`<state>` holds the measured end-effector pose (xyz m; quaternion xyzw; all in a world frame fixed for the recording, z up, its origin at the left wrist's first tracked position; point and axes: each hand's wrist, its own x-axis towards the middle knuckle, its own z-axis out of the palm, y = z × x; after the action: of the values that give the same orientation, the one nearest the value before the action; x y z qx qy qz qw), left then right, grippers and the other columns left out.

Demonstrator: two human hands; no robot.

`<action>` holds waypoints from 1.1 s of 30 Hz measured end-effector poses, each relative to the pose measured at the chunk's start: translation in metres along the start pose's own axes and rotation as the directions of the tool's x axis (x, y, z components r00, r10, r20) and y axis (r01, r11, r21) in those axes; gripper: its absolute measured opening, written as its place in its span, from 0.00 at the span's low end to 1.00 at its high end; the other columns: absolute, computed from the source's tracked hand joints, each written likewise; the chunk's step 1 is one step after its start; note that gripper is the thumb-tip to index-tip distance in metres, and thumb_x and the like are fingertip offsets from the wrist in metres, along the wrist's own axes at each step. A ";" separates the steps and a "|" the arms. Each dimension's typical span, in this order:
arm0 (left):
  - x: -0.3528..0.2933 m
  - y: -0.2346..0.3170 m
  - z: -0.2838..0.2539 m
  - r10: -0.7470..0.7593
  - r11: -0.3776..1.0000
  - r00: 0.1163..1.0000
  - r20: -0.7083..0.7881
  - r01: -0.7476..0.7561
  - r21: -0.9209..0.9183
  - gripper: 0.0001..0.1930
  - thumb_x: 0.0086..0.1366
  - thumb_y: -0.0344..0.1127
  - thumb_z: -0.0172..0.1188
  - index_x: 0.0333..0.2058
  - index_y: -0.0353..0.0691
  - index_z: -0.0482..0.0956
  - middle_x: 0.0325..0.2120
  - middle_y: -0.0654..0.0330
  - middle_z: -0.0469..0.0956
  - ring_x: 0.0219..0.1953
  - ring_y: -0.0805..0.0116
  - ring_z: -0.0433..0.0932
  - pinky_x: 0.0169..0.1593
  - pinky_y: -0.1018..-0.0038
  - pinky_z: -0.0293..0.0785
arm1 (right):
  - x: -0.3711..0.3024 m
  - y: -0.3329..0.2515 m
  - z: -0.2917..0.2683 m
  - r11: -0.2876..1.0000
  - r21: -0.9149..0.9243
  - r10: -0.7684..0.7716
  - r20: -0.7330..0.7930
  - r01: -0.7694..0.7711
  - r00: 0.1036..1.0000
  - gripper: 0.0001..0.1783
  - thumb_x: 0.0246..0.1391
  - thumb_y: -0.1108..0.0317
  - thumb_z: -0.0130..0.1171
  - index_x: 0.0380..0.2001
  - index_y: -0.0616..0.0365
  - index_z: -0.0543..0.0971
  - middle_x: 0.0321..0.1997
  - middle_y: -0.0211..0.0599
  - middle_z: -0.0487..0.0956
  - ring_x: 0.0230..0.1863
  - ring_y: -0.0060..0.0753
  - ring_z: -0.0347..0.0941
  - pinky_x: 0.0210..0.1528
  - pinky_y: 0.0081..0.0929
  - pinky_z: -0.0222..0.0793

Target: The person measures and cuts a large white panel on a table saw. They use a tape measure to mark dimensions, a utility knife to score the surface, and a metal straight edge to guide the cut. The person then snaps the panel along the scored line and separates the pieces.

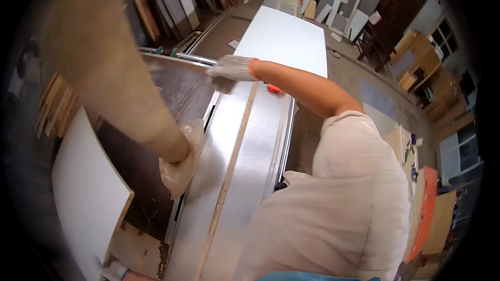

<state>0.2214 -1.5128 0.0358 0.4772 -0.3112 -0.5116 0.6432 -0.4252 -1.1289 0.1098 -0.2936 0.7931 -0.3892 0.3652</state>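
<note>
1. White panel: at the left, its near right edge slanting over the dark-topped bench; tan edge visible.
2. Left hand: gloved, at the panel's lower end by the picture's bottom edge. Fingers blurred and partly cut off; can't tell how far closed or whether they grip it.
3. Right hand: gloved, orange cuff, arm reaching across the metal surface. Fingers partly curled at the end of a metal rail; can't tell if they hold it.
4. White board: just beyond the right hand.
5. Small red object: on the metal surface, below the right forearm.
6. Tan duct: hangs over the bench, translucent plastic around its lower end.
7. Board offcuts: leaning at the back.
</note>
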 end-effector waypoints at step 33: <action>-0.448 0.239 -0.151 0.057 0.990 0.973 -0.226 -0.084 -0.114 0.22 0.67 0.24 0.64 0.59 0.28 0.74 0.55 0.52 0.79 0.61 0.57 0.77 0.72 0.60 0.70 | -0.162 -0.057 0.305 0.393 0.740 -0.349 0.669 -0.546 0.656 0.55 0.71 0.25 0.42 0.77 0.67 0.60 0.76 0.53 0.69 0.75 0.50 0.67 0.76 0.44 0.64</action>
<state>0.3149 -1.0350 0.2448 0.4796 -0.2222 -0.4502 0.7197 -0.0776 -1.1608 0.0831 -0.1192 0.2347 -0.5720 0.7769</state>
